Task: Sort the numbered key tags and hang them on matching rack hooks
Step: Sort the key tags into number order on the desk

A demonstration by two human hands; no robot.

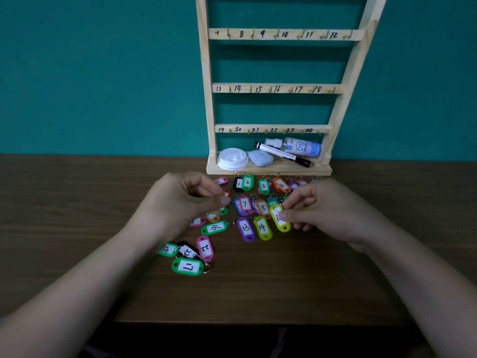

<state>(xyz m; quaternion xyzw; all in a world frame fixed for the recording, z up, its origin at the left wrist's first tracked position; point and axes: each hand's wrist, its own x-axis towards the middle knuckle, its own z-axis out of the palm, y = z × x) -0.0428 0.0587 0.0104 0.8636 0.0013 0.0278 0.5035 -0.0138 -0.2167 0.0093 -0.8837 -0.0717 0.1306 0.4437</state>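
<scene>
Key tags (244, 204) lie scattered on the bench (77, 202) before the wooden rack (284, 88); right grip (309, 210) pinches a yellow tag (280, 221); left grip (180, 202) is curled over the tags, its hold cannot be told.

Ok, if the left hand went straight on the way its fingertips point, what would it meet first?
Probably the tag marked 7: the left hand points rightward, and that tag lies just beyond its fingertips. Its height above the table is unclear, so it might pass over.
</scene>
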